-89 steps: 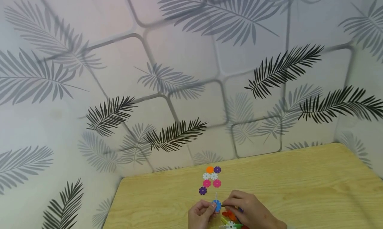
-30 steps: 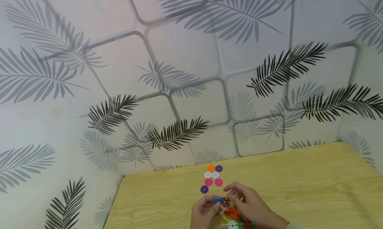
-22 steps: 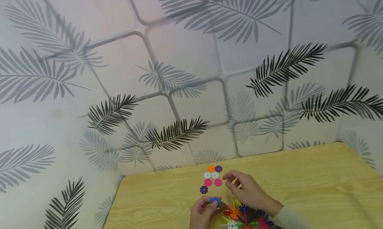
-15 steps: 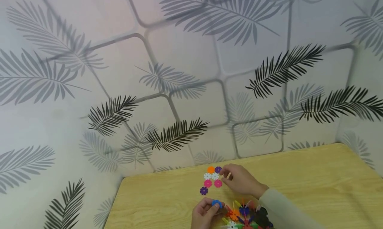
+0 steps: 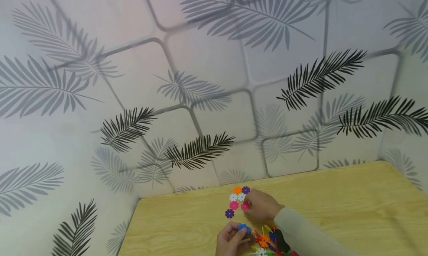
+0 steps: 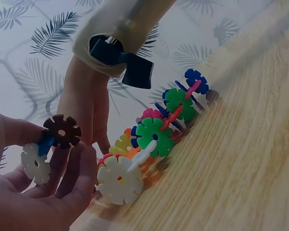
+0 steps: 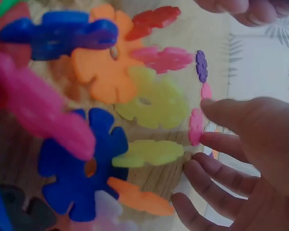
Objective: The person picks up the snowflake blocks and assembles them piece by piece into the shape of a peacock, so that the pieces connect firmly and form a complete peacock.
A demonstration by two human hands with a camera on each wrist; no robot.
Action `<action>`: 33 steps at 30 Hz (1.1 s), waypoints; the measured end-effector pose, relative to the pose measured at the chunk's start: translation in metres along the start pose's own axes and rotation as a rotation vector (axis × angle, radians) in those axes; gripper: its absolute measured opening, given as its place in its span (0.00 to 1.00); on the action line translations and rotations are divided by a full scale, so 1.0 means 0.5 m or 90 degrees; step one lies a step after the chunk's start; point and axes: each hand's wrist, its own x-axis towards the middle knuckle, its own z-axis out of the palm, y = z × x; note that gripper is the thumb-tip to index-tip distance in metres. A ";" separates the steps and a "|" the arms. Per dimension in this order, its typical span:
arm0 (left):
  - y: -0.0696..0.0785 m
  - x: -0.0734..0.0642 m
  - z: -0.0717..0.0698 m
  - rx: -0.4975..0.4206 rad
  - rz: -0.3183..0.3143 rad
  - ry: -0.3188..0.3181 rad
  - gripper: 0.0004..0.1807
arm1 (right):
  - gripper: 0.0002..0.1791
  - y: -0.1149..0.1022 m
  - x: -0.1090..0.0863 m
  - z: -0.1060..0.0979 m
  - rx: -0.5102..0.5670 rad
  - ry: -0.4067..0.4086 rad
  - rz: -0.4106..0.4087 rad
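Observation:
My left hand (image 5: 230,240) pinches a blue snowflake disc (image 5: 244,228) that joins a white disc (image 6: 34,163) and a brown disc (image 6: 62,132), as the left wrist view shows. My right hand (image 5: 262,204) reaches to the loose discs on the table. Its thumb and forefinger stand at opposite edges of a pink disc (image 7: 196,126). Beside that disc lie another pink disc (image 5: 234,205), two white ones (image 5: 233,197), an orange one (image 5: 237,190) and two purple ones (image 5: 229,213).
A chain of joined, many-coloured snowflake discs (image 5: 265,242) stands near the table's front, below the right forearm and right of the left hand. The wooden table (image 5: 334,200) meets a leaf-patterned wall (image 5: 227,159) at the back.
My right hand has left the linked discs at the left hand and moved up and away to the loose discs, its fingers reaching the right-hand pink one. The left hand has kept its pieces.

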 end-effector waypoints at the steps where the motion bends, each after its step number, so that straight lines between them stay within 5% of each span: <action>1: 0.000 0.000 0.001 0.001 0.003 0.000 0.01 | 0.11 -0.002 0.002 0.002 -0.018 -0.002 0.002; 8: -0.007 0.003 0.006 0.077 0.026 0.037 0.02 | 0.13 0.007 -0.001 0.018 -0.041 0.022 0.006; 20: -0.004 0.007 0.007 0.124 0.001 0.050 0.09 | 0.09 0.013 -0.047 -0.025 0.179 0.030 -0.143; 26: -0.003 0.008 0.005 0.147 -0.018 0.046 0.10 | 0.07 0.019 -0.072 -0.056 0.245 -0.019 -0.239; 33: -0.007 0.010 0.004 0.163 -0.005 0.022 0.11 | 0.07 0.035 -0.095 -0.062 0.282 -0.088 -0.263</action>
